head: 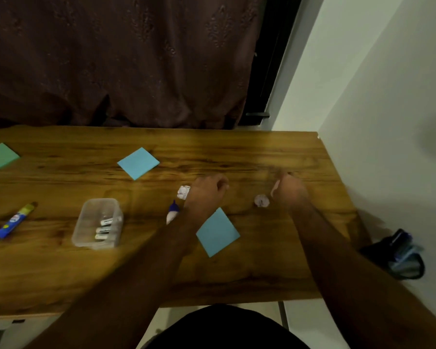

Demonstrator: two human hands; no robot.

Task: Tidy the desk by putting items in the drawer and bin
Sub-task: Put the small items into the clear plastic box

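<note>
A: Which step is this?

B: Looks like the scrap-paper step. Both hands are out over the right half of the bench [237, 285]. The left hand [207, 191] hovers just beside one crumpled paper ball [183, 192]; the right hand [288, 190] is just beside the other paper ball [261, 200].

A: Has either got hold of anything?

B: The picture is blurred. Both look loosely curled, but I cannot tell whether either is gripping something; both balls lie on the wood.

A: What's left?

B: Plenty: two blue notes [138, 162] [217, 231], a small glue bottle [172, 214], a clear tub of batteries [98, 223], and a glue stick [15, 220] near the left edge. Neither drawer nor bin is clearly in view.

A: Next move?

B: Probably pinch each ball lightly, then find the bin.
</note>
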